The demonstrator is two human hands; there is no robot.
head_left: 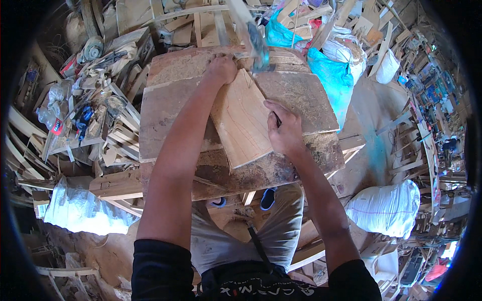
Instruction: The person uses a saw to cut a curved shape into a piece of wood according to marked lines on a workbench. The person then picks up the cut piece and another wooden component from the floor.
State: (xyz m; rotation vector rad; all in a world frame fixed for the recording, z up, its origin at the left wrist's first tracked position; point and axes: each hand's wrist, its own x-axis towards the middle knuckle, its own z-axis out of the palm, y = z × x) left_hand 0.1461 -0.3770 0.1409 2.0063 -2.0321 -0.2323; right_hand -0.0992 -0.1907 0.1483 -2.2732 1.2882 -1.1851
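In the head view, the board (243, 120) lies flat on the bench (311, 103), aslant between the two arms. It is pale wood with reddish grain lines; its far end is narrow and its near end broad, with the near corners toward the person.

The left hand (222, 68) rests at the far end of the board, on its left side, knuckles up and fingers bent. The fingertips are hidden, so I cannot tell whether they grip the board or only press beside it. The right hand (285, 126) is at the board's right edge, its fingers curled closely around a small dark thing (277, 119), of which only a bit shows. Just beyond the board's far end is a blurred blue-grey form (257, 47), perhaps a tool, though the blur leaves its kind unclear.

The bench top is brown and worn, with sawdust scattered over its near part. Below it show the person's trousers (216, 241) and two blue shoes (268, 199). To the left are heaped wood scraps (120, 145), a clear bottle (49, 118) and a blue tool (84, 120), with a plastic sheet (83, 205) lower down. To the right, a turquoise sack (329, 70) stands near the bench's far corner, and a full white sack (386, 208) lies on the floor.
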